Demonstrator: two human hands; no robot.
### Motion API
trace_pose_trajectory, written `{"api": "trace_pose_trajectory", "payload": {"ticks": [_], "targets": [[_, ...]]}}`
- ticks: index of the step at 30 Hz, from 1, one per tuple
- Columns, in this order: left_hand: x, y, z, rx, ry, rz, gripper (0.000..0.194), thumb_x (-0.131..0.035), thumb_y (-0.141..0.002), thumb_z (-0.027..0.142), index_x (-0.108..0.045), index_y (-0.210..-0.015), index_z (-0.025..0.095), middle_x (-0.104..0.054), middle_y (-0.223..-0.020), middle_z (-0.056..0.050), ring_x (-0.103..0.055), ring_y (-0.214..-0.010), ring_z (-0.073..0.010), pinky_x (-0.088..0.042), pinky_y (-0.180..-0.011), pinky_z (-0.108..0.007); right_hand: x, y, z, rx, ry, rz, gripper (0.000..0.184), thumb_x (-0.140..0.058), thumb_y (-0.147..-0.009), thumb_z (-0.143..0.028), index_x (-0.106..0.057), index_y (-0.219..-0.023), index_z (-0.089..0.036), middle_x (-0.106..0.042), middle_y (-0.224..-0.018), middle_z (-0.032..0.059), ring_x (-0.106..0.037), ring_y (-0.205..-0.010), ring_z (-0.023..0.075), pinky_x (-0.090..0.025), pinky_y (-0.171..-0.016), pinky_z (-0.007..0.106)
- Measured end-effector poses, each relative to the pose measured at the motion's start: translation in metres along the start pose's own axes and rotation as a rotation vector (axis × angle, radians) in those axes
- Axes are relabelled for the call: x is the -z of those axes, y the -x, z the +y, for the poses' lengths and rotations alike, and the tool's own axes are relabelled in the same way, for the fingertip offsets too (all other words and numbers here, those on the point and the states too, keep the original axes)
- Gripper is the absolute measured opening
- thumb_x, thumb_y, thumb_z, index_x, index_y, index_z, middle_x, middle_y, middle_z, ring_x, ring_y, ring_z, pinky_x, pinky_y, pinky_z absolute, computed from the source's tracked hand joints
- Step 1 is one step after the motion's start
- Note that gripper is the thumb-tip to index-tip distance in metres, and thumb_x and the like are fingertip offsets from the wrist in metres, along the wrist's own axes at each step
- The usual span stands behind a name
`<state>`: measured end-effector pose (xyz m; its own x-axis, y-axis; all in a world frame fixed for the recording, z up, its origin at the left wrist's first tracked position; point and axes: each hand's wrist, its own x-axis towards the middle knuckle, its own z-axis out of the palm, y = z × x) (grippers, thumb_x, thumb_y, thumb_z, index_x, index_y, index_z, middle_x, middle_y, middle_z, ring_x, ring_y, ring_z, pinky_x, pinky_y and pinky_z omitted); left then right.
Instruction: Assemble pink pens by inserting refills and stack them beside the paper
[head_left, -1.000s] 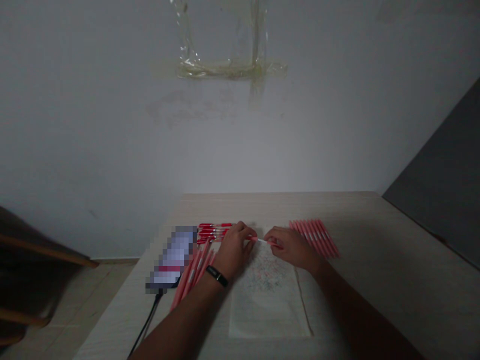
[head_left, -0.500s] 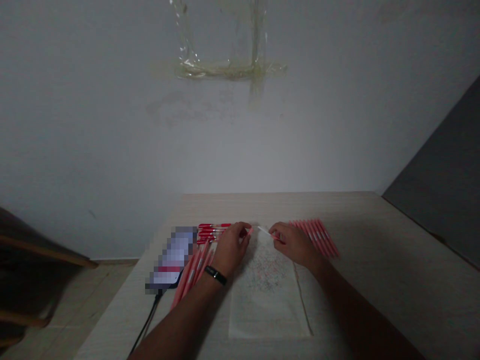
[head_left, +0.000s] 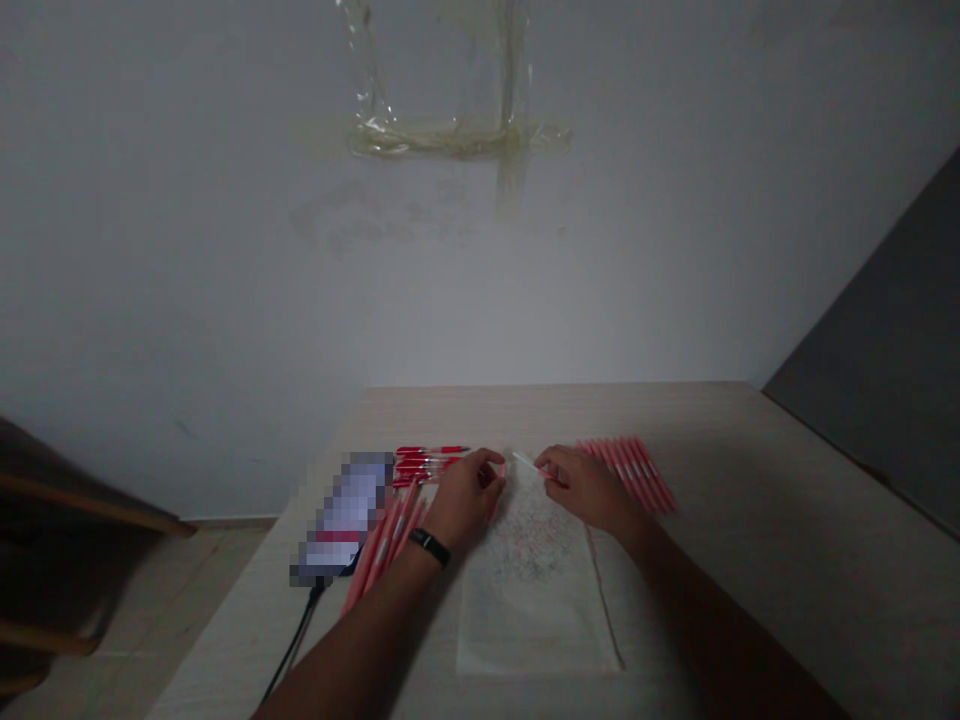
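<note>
pale wood-grain table (head_left: pixel 712 600) up against grey wall (head_left: pixel 637 250), yellowed tape (head_left: pixel 442 143) stuck up high, light dim. head view, only one i've got on my feed. phone (head_left: pixel 349 515) is pixelated, screen unreadable for me; black cable (head_left: pixel 300 630) off its near end runs out of frame. loose pink pens (head_left: pixel 386 540) beside it partly covered by left forearm, red pens (head_left: pixel 427 465) behind them run up to left hand, can't count either lot. marks on white sheet (head_left: pixel 536 620) too blurry to read, its far part dim between the hands.

left hand (head_left: pixel 465 495), black band on wrist: fingers curled, thumb and index pinching pink piece (head_left: pixel 501 468), mostly hidden by the hand. right hand (head_left: pixel 581 485): fingers bent in, closed on slim pink-and-white stick (head_left: pixel 531 464), white end out toward left hand, pink end in the grip. both pieces over the sheet's far part, apart from each other. row of pink pens (head_left: pixel 637 472) lies side by side just past right hand, partly behind it.
</note>
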<state>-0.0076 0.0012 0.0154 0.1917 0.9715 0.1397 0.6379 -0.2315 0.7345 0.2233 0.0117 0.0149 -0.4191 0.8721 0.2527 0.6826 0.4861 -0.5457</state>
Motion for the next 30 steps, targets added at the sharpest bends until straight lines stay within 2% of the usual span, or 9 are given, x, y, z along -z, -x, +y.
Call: {"api": "trace_pose_trajectory", "payload": {"ticks": [11,17,20,24,27,30], "targets": [[-0.006,0.004,0.000,-0.019,-0.160,-0.040,0.028,-0.056,-0.091,0.031,-0.067,-0.111,0.015,-0.070,-0.080,-0.006,-0.062,-0.070,-0.0172,-0.044,-0.066,-0.028,-0.001,0.001,-0.003,0.036,-0.033,-0.072,0.027,-0.058,-0.082,-0.011,-0.067,-0.106,-0.020,-0.065,-0.076,-0.0012,-0.057,-0.066,0.0132,-0.036,-0.060,0.022],[-0.003,0.006,0.004,-0.139,-0.178,0.083,0.030,-0.059,-0.090,0.025,-0.065,-0.118,0.017,-0.065,-0.107,-0.010,-0.062,-0.093,-0.0205,-0.049,-0.084,-0.033,-0.002,0.000,-0.002,0.072,-0.044,-0.113,0.028,-0.058,-0.081,-0.009,-0.068,-0.104,-0.021,-0.069,-0.087,0.0007,-0.060,-0.072,0.0145,-0.040,-0.066,0.024],[-0.002,0.006,0.009,-0.239,-0.159,0.075,0.029,-0.058,-0.090,0.021,-0.066,-0.118,0.018,-0.063,-0.113,-0.010,-0.059,-0.105,-0.0220,-0.047,-0.094,-0.035,-0.003,0.000,-0.003,0.105,-0.044,-0.117,0.028,-0.058,-0.079,-0.007,-0.069,-0.101,-0.021,-0.069,-0.089,0.0007,-0.061,-0.076,0.0151,-0.042,-0.069,0.024],[-0.001,0.007,0.013,-0.293,-0.160,-0.010,0.022,-0.056,-0.091,0.018,-0.071,-0.107,0.020,-0.067,-0.106,-0.007,-0.060,-0.102,-0.0212,-0.046,-0.094,-0.034,-0.001,0.000,-0.006,0.165,-0.042,-0.102,0.029,-0.057,-0.080,-0.005,-0.069,-0.101,-0.021,-0.067,-0.090,0.0006,-0.061,-0.080,0.0154,-0.042,-0.071,0.024],[-0.001,0.007,0.014,-0.272,-0.182,-0.045,0.020,-0.057,-0.090,0.016,-0.073,-0.101,0.020,-0.071,-0.097,-0.006,-0.062,-0.093,-0.0197,-0.046,-0.088,-0.032,-0.001,-0.001,-0.007,0.196,-0.039,-0.067,0.030,-0.059,-0.080,-0.004,-0.066,-0.103,-0.020,-0.066,-0.093,0.0016,-0.060,-0.085,0.0164,-0.043,-0.074,0.026],[-0.002,0.007,0.015,-0.230,-0.195,-0.070,0.023,-0.060,-0.085,0.012,-0.074,-0.101,0.020,-0.072,-0.092,-0.005,-0.063,-0.085,-0.0179,-0.046,-0.081,-0.028,-0.001,-0.002,-0.008,0.230,-0.007,-0.017,0.023,-0.062,-0.079,-0.003,-0.064,-0.096,-0.019,-0.064,-0.092,0.0022,-0.058,-0.089,0.0179,-0.042,-0.079,0.029]]}}
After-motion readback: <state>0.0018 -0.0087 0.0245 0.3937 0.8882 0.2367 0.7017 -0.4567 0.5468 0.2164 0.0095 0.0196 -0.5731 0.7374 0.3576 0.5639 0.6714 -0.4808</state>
